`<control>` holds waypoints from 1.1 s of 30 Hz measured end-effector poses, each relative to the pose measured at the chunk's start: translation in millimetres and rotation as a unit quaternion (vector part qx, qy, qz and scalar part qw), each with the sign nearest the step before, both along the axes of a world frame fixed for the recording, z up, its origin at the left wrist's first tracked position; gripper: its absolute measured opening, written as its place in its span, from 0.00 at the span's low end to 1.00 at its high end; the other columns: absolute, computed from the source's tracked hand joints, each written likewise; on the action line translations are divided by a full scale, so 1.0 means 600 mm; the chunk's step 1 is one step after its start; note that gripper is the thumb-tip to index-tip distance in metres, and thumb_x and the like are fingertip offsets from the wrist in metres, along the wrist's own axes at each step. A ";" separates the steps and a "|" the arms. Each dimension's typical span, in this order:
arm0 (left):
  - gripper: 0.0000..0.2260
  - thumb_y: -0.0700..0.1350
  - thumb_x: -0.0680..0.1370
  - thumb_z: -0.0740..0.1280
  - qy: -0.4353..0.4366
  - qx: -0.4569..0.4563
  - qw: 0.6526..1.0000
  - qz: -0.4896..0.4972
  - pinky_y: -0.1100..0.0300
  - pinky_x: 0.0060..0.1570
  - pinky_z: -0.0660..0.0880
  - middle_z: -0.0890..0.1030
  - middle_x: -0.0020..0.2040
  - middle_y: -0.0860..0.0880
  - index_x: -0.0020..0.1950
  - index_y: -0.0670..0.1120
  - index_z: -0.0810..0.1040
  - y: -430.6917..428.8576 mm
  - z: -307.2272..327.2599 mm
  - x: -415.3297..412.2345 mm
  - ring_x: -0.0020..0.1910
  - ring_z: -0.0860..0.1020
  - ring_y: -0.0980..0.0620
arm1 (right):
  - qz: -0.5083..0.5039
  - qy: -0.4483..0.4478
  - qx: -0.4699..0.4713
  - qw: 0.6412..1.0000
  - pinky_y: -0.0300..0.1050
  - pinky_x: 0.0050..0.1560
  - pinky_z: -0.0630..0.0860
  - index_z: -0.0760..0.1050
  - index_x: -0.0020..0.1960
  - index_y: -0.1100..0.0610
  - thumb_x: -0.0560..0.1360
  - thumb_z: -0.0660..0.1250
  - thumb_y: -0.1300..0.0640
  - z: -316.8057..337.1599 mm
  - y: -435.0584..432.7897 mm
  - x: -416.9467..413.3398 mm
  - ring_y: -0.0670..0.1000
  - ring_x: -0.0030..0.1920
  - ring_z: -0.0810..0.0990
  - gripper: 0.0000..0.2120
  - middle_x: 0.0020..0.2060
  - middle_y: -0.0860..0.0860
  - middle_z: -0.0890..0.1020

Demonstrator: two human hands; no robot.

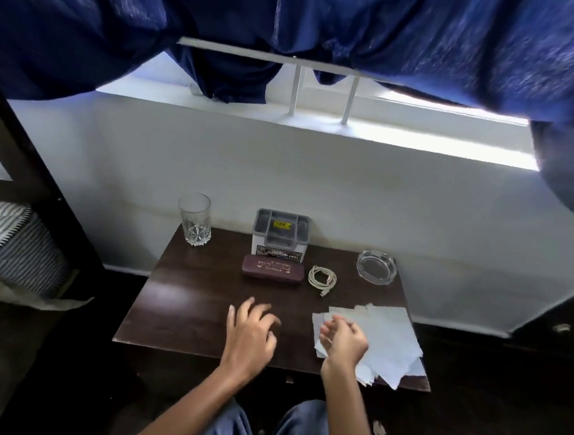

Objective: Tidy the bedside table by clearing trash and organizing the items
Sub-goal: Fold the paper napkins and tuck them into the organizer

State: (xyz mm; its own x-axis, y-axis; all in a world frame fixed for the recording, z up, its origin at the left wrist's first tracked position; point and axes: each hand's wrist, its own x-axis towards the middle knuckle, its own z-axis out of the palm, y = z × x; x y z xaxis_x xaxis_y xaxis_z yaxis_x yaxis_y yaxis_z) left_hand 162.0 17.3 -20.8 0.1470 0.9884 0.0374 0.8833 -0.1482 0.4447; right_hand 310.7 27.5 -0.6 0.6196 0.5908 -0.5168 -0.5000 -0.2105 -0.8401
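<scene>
**Desk:** Where are the papers?

**Photographer:** The papers [389,340] lie in a loose white pile at 4 o'clock on the table [185,298]. Their corners hang over its near edge.

**Desk:** And the hands?

**Photographer:** The right hand [344,343] is over the pile's left edge, palm turned toward 9 o'clock and fingers loosely curled. I cannot tell whether it pinches a sheet. The left hand [250,337] is at 6 o'clock over bare wood, with its fingers spread, released and motion-blurred, holding nothing.

**Desk:** What else is on the table?

**Photographer:** A grey organizer [279,233] stands at 12 o'clock against the wall. A maroon case [272,270] lies just in front of it. A coiled white cable [322,277] lies just beside the case, toward 1 o'clock. A clear ashtray [376,266] sits at 2 o'clock. A cut glass [194,219] stands upright at 11 o'clock, on the far corner.

**Desk:** And beyond it?

**Photographer:** A white sill [319,124] runs along the wall at 12 o'clock, under a bunched blue curtain [292,20]. A striped pillow [8,242] lies at 9 o'clock, well apart from the table.
</scene>
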 end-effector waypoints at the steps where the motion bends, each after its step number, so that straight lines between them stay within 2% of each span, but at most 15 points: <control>1: 0.13 0.44 0.75 0.62 -0.004 -0.016 1.000 -0.003 0.45 0.73 0.50 0.72 0.67 0.56 0.57 0.54 0.77 -0.014 0.008 -0.002 0.74 0.59 0.50 | 0.022 -0.019 -0.001 1.000 0.32 0.20 0.69 0.71 0.35 0.59 0.75 0.59 0.70 0.000 -0.015 -0.012 0.45 0.20 0.73 0.13 0.28 0.55 0.74; 3: 0.14 0.45 0.76 0.59 -0.002 -0.019 1.000 -0.010 0.49 0.73 0.49 0.70 0.68 0.59 0.59 0.56 0.75 -0.038 0.022 -0.006 0.74 0.57 0.54 | 0.070 -0.101 -0.012 0.992 0.37 0.24 0.72 0.72 0.34 0.57 0.74 0.59 0.70 0.002 -0.046 -0.032 0.50 0.26 0.75 0.13 0.29 0.55 0.77; 4: 0.14 0.45 0.76 0.59 -0.006 -0.018 1.000 -0.014 0.51 0.73 0.50 0.70 0.67 0.60 0.59 0.57 0.75 -0.049 0.028 -0.007 0.73 0.57 0.55 | 0.107 -0.171 -0.025 0.979 0.41 0.30 0.75 0.73 0.34 0.57 0.73 0.60 0.69 0.000 -0.059 -0.037 0.53 0.30 0.78 0.13 0.31 0.55 0.79; 6: 0.14 0.45 0.76 0.59 -0.028 -0.010 0.999 -0.023 0.53 0.73 0.54 0.72 0.66 0.60 0.59 0.56 0.75 -0.074 0.031 -0.010 0.72 0.60 0.56 | 0.195 -0.317 -0.056 0.927 0.44 0.40 0.73 0.76 0.38 0.56 0.73 0.60 0.65 -0.006 -0.089 -0.041 0.56 0.41 0.80 0.09 0.38 0.55 0.82; 8: 0.15 0.44 0.74 0.60 -0.057 0.017 0.998 -0.032 0.56 0.70 0.60 0.75 0.62 0.59 0.59 0.55 0.76 -0.093 0.022 -0.015 0.69 0.65 0.55 | 0.269 -0.419 -0.074 0.864 0.43 0.43 0.70 0.77 0.42 0.56 0.73 0.61 0.63 -0.021 -0.113 -0.046 0.54 0.46 0.79 0.07 0.43 0.53 0.82; 10: 0.17 0.42 0.71 0.60 -0.116 0.028 0.993 -0.021 0.57 0.65 0.67 0.79 0.57 0.57 0.57 0.53 0.78 -0.111 0.006 -0.015 0.63 0.72 0.53 | 0.328 -0.475 -0.088 0.811 0.43 0.46 0.72 0.77 0.44 0.56 0.73 0.61 0.61 -0.043 -0.138 -0.049 0.53 0.48 0.78 0.07 0.45 0.52 0.80; 13: 0.18 0.41 0.69 0.58 -0.202 0.063 0.977 0.002 0.57 0.59 0.72 0.81 0.52 0.55 0.54 0.51 0.80 -0.130 -0.026 -0.015 0.56 0.75 0.53 | 0.384 -0.528 -0.066 0.755 0.45 0.49 0.72 0.77 0.45 0.57 0.72 0.61 0.61 -0.065 -0.153 -0.054 0.52 0.51 0.76 0.07 0.47 0.52 0.78; 17: 0.16 0.36 0.72 0.62 -0.240 0.062 0.969 0.018 0.61 0.58 0.70 0.81 0.51 0.55 0.55 0.50 0.80 -0.121 -0.052 -0.001 0.55 0.74 0.53 | 0.355 -0.539 -0.050 0.762 0.44 0.48 0.72 0.78 0.47 0.58 0.71 0.63 0.61 -0.044 -0.091 -0.037 0.53 0.51 0.77 0.07 0.48 0.53 0.79; 20: 0.15 0.38 0.72 0.61 -0.227 0.062 0.972 0.007 0.56 0.58 0.71 0.81 0.51 0.55 0.54 0.50 0.80 -0.081 -0.059 0.013 0.55 0.74 0.52 | 0.327 -0.524 -0.078 0.782 0.46 0.49 0.76 0.80 0.46 0.58 0.71 0.63 0.61 -0.025 -0.018 0.001 0.55 0.50 0.79 0.08 0.48 0.54 0.81; 24: 0.16 0.44 0.71 0.59 -0.173 0.068 0.983 -0.011 0.54 0.56 0.70 0.82 0.53 0.55 0.54 0.51 0.81 -0.032 -0.080 0.045 0.57 0.76 0.50 | 0.304 -0.502 -0.137 0.798 0.46 0.48 0.76 0.81 0.45 0.58 0.71 0.64 0.61 -0.012 0.045 0.084 0.54 0.49 0.80 0.08 0.45 0.53 0.84; 29: 0.19 0.51 0.72 0.56 -0.081 0.050 0.990 -0.108 0.43 0.64 0.65 0.79 0.61 0.52 0.59 0.54 0.79 -0.002 -0.090 0.117 0.65 0.74 0.47 | 0.316 -0.477 -0.174 0.802 0.47 0.51 0.75 0.80 0.49 0.60 0.72 0.65 0.63 -0.003 0.060 0.191 0.54 0.51 0.78 0.09 0.46 0.53 0.81; 31: 0.21 0.54 0.75 0.54 -0.032 0.017 0.986 -0.160 0.38 0.69 0.54 0.71 0.70 0.51 0.66 0.57 0.73 0.000 -0.083 0.148 0.72 0.65 0.44 | 0.311 -0.457 -0.174 0.815 0.45 0.49 0.73 0.80 0.51 0.60 0.72 0.65 0.64 -0.011 0.053 0.225 0.54 0.51 0.78 0.09 0.49 0.54 0.81; 33: 0.22 0.57 0.79 0.50 0.007 -0.018 0.979 -0.201 0.40 0.71 0.37 0.53 0.78 0.53 0.74 0.61 0.58 0.001 -0.082 0.168 0.77 0.47 0.46 | 0.319 -0.444 -0.182 0.818 0.44 0.45 0.73 0.80 0.50 0.60 0.72 0.64 0.64 -0.020 0.045 0.251 0.52 0.48 0.78 0.09 0.51 0.55 0.82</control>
State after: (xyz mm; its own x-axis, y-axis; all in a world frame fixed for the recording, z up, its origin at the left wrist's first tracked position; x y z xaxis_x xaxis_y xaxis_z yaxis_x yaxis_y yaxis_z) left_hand 262.7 17.7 -70.3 0.5250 0.8511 -0.0025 0.7633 -0.4695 0.4437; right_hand 461.6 54.5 -12.8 0.4724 0.8467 -0.2447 0.5808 -0.5079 -0.6362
